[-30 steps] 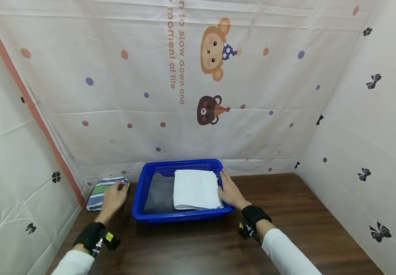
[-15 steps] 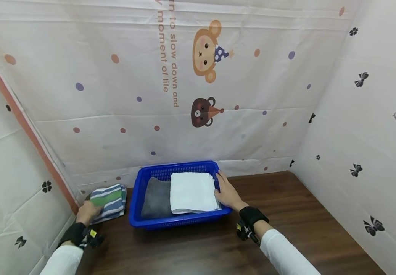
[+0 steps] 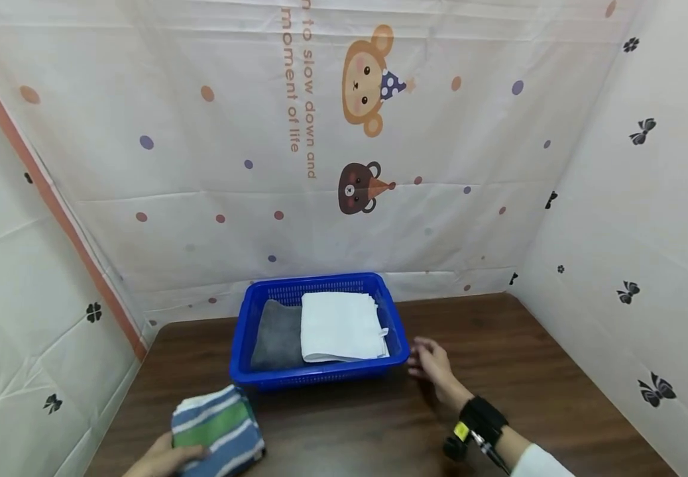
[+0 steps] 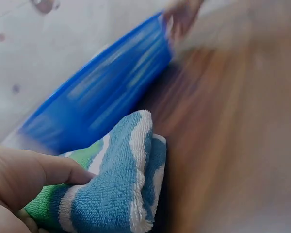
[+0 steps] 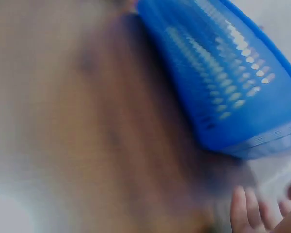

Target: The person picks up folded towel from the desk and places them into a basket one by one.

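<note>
My left hand point(image 3: 165, 457) holds a folded striped towel point(image 3: 221, 427) in blue, green and white, off the front left of the basket. In the left wrist view the thumb presses on top of the terry towel point(image 4: 109, 179), and the other fingers are mostly hidden below it. My right hand point(image 3: 433, 368) hovers just right of the blue plastic basket point(image 3: 320, 379), holding nothing, its fingers loosely bent. Inside the basket lie a grey cloth point(image 3: 277, 336) on the left and a folded white towel point(image 3: 341, 328) on the right.
The brown wooden table point(image 3: 344, 430) carries the basket near its back edge. A printed fabric backdrop point(image 3: 201, 165) rises behind the table, with white patterned sheets at the left and right sides.
My left hand has picked up the striped towel from the back left corner and brought it forward and right. My right hand has left the basket's right rim and drawn back.
</note>
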